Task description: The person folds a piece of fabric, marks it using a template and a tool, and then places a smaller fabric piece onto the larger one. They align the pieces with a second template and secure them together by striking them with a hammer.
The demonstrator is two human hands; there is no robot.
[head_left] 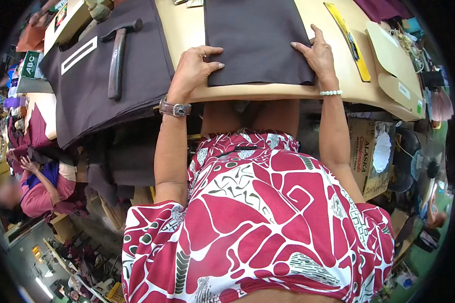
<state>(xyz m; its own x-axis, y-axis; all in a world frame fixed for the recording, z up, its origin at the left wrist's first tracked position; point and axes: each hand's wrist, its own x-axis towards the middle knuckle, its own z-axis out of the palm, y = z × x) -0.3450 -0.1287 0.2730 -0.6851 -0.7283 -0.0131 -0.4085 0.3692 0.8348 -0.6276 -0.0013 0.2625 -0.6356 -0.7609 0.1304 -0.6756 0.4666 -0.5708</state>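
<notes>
A dark rectangular piece of cloth (260, 43) lies flat on the pale table (268, 91), its near edge close to the table's front edge. My left hand (196, 68) is at the cloth's left edge, thumb and forefinger apart, fingertips touching it. At the right edge is my right hand (317, 53), its thumb on the cloth and its forefinger stretched away. Neither hand grips anything. To the left, a hammer (117, 63) and a white rectangular frame (79, 55) rest on a larger stack of dark cloth (141, 76).
A yellow ruler (350, 45) with a dark tool on it lies on the right, beside an open cardboard folder (394, 76). Dark cloth hangs over the front edge at left. A cardboard box (364, 156) stands below right. Another person (45, 187) sits at the far left.
</notes>
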